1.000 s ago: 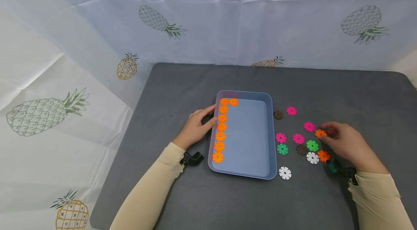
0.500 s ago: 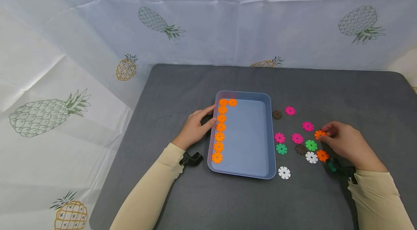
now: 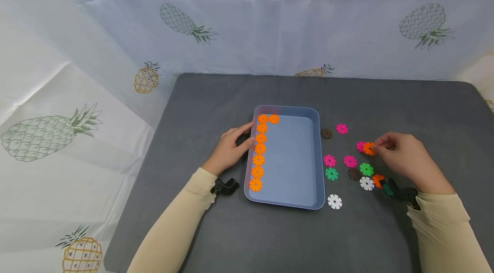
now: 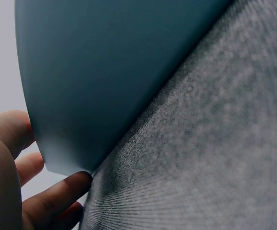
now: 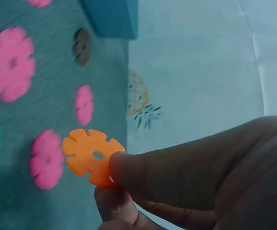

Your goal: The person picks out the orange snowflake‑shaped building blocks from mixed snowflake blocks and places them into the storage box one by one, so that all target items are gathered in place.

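My right hand pinches an orange notched disc between thumb and fingers. In the head view this disc overlaps a pink disc; the right wrist view shows it tilted, held by its edge. At the left side of a shallow blue tray, my left hand rests with loosely extended fingers touching the outer wall and rim. Inside the tray, several orange discs form a column along the left wall, and one more orange disc lies beside the topmost.
Right of the tray lie loose discs: several pink ones, two brown, two green, two white. An orange disc is partly covered by the right wrist strap. A pineapple-print cloth hangs behind the grey table.
My right hand has lifted the orange disc from its place beside the green disc and carried it up and left, over a pink disc. The left hand stays at the tray.
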The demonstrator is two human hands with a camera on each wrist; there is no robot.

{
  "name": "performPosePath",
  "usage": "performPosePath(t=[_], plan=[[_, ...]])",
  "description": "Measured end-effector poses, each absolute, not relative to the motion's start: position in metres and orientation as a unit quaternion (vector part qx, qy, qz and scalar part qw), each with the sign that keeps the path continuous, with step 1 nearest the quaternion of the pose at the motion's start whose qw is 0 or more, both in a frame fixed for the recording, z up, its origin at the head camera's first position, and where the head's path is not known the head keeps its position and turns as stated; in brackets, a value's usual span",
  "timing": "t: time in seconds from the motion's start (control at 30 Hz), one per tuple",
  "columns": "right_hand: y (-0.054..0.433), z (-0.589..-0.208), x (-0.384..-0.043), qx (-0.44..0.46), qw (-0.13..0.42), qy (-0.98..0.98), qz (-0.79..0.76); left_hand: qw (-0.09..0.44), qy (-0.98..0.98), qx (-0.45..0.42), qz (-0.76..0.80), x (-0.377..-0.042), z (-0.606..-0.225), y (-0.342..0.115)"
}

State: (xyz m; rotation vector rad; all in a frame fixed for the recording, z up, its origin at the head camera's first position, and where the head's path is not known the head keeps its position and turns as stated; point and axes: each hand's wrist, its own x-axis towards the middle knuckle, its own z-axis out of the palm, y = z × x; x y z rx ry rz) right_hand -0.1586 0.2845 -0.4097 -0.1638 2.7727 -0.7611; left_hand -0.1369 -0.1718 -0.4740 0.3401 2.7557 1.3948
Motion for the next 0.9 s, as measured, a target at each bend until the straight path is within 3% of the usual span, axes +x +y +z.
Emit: performPosePath(t=[0.9], plan=[[0.170, -0.379, -0.206, -0.115, 0.149, 0.922, -0.338, 0.008, 0.889, 0.113, 0.444, -0.140, -0.481, -0.173]])
